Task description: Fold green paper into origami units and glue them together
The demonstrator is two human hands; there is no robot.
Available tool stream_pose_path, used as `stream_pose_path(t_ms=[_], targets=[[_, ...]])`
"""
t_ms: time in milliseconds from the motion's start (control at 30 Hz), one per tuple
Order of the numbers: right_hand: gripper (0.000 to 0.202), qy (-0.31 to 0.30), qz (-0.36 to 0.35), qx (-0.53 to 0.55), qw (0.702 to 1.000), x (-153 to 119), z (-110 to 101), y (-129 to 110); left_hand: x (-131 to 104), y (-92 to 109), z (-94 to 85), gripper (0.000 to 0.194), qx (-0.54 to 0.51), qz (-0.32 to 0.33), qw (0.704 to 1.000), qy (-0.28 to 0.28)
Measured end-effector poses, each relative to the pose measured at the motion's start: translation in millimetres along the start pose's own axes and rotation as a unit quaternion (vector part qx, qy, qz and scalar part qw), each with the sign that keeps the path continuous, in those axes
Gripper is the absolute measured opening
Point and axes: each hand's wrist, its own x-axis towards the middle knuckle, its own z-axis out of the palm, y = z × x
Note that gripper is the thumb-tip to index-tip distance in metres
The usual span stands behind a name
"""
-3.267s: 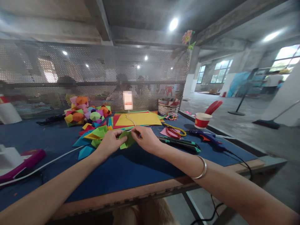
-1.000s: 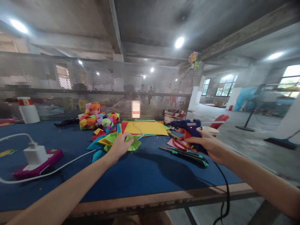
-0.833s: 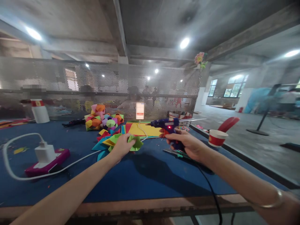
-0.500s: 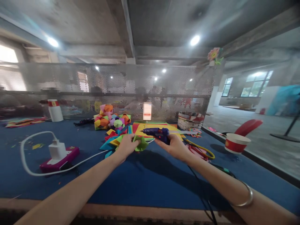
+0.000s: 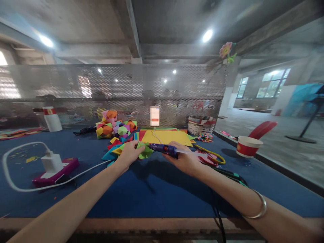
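Observation:
My left hand (image 5: 129, 152) is closed on a folded piece of green paper (image 5: 144, 150), pinching it between thumb and fingers above the blue table. In my right hand (image 5: 182, 160) is a dark blue hot glue gun (image 5: 165, 149), with a clear glue stick (image 5: 193, 153) jutting from its back. The gun points left, and its nozzle is at the green paper; whether they touch I cannot tell. Behind my left hand lie folded blue paper pieces (image 5: 108, 153) with red and yellow ones. A stack of yellow paper sheets (image 5: 169, 137) lies beyond the gun.
Colourful folded-paper balls (image 5: 106, 130) sit behind left. A purple power strip (image 5: 57, 172) with a white charger (image 5: 52, 162) and looping cable is at left. At right are a woven basket (image 5: 201, 125), scissors with yellow handles (image 5: 215, 156) and a red-and-white paper cup (image 5: 249, 147).
The glue gun has turned and come down, its nozzle now at the green paper instead of above it. My left hand still pinches the paper. The whole view has shifted slightly.

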Motion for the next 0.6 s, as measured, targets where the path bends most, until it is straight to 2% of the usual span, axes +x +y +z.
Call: stream_pose_path(t_ms=[600], targets=[[0.015, -0.030, -0.012, -0.108, 0.994, -2.4, -1.3, 1.9, -4.1, 7.8, 0.9, 0.022, 0.023, 0.001, 1.000, -0.018]])
